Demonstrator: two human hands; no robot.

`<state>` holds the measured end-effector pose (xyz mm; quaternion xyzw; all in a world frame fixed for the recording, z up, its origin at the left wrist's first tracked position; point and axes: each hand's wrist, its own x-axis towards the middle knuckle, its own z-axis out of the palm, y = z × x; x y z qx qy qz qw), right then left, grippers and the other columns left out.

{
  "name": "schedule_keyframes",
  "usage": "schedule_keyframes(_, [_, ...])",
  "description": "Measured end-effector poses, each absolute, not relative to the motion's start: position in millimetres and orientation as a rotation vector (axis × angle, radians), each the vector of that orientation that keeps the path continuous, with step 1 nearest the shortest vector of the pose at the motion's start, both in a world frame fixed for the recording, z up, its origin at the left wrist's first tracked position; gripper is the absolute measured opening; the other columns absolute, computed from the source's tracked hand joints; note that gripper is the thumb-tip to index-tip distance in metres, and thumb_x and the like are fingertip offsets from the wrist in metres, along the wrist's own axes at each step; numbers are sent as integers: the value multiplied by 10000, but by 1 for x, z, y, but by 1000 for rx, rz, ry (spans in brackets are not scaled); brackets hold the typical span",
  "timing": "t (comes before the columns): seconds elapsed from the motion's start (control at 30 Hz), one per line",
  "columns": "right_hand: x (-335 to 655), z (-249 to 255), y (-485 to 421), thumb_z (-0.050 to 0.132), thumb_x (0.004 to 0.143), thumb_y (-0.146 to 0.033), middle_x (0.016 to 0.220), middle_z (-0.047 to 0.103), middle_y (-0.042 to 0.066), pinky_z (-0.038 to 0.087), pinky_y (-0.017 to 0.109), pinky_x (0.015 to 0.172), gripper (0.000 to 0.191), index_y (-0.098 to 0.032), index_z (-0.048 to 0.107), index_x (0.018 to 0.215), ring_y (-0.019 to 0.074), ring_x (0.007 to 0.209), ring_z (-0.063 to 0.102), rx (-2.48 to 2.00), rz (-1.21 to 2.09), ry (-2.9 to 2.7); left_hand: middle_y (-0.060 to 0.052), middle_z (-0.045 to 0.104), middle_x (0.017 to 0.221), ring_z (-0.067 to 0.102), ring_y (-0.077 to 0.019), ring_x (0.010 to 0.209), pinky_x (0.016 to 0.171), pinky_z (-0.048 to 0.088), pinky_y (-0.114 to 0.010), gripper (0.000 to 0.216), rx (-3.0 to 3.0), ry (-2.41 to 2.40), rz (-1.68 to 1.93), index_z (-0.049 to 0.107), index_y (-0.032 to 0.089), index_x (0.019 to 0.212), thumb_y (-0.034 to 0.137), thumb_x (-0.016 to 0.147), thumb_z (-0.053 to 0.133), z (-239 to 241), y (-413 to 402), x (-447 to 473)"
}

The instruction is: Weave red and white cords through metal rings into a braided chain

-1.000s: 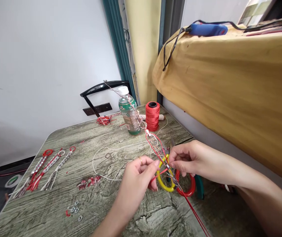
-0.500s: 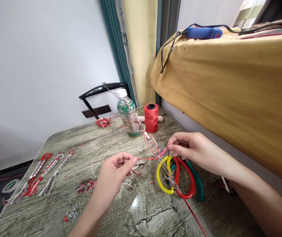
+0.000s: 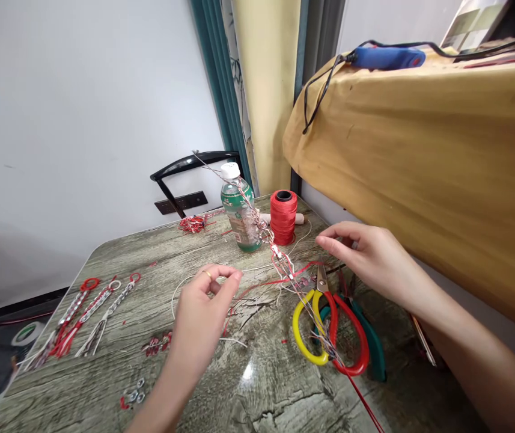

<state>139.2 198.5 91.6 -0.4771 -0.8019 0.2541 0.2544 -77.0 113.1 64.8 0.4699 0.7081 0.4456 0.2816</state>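
Observation:
My left hand (image 3: 203, 313) hovers over the table left of the braided cords, fingers loosely curled, nothing visible in it. At the right, my right hand (image 3: 369, 252) is held above the scissors, its thumb and index finger loosely bent without a cord between them. Between the hands a flat red cord (image 3: 268, 282) lies slack across the bundle of thin red, white and grey cords (image 3: 300, 288). This bundle slants from the bottle down over the scissors' handles. Scissors (image 3: 323, 282) with one yellow and one red handle rest below my right hand, partly over green-handled pliers (image 3: 377, 352).
A green-labelled bottle (image 3: 239, 216) and a spool of red thread (image 3: 283, 219) stand at the back. Finished braided strands (image 3: 95, 307) lie at the left, metal nuts (image 3: 135, 394) nearer. A yellow cloth (image 3: 410, 150) hangs at the right, with a blue tool (image 3: 387, 58) on top.
Both hands have let go of the red cord, which was stretched between them and now lies slack. My right hand has lifted up and away from the scissors. The view has shifted slightly.

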Motion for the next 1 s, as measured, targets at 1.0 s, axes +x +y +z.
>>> schedule_keyframes(1.0, [139,77,185,438,820,-376,610,553,-2,347,218,497,313,-154,658,827,110,539,456,-1078,1283,-2446,-15,564,816,461,-115,592,559,373,-245,207,1134,1519,1015,613,219,957,282,787,511,38,90,-23])
